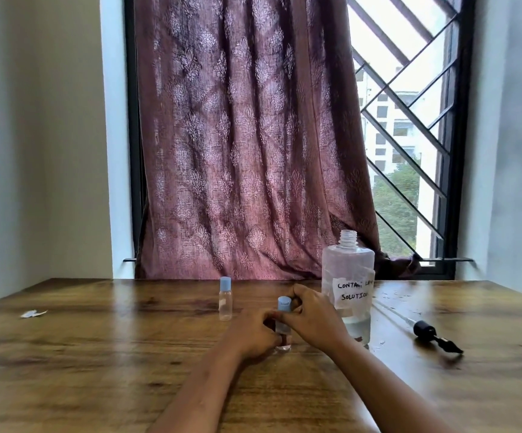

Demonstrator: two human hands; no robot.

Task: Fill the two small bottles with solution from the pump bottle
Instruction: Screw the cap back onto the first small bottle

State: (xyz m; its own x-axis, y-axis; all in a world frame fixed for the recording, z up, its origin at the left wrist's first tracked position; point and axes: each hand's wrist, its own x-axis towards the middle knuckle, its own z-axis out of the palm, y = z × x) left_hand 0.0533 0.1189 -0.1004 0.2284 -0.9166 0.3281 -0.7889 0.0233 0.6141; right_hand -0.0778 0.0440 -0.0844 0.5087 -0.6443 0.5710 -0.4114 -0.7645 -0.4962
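A small clear bottle with a blue cap (pixel 283 320) stands on the wooden table (pixel 97 354) in front of me. My left hand (pixel 253 334) grips its body low down. My right hand (pixel 311 314) holds its blue cap with the fingertips. A second small clear bottle with a blue cap (pixel 225 299) stands upright farther back to the left, untouched. The big clear bottle labelled "contact lens solution" (pixel 348 287) stands uncapped just right of my right hand, with a little liquid at the bottom. Its black pump head with a long tube (pixel 425 329) lies on the table to the right.
A small scrap of paper or foil (pixel 33 313) lies at the left of the table. Water drops speckle the table behind the pump. A patterned curtain (pixel 247 135) and a barred window (pixel 409 120) stand behind the table's far edge.
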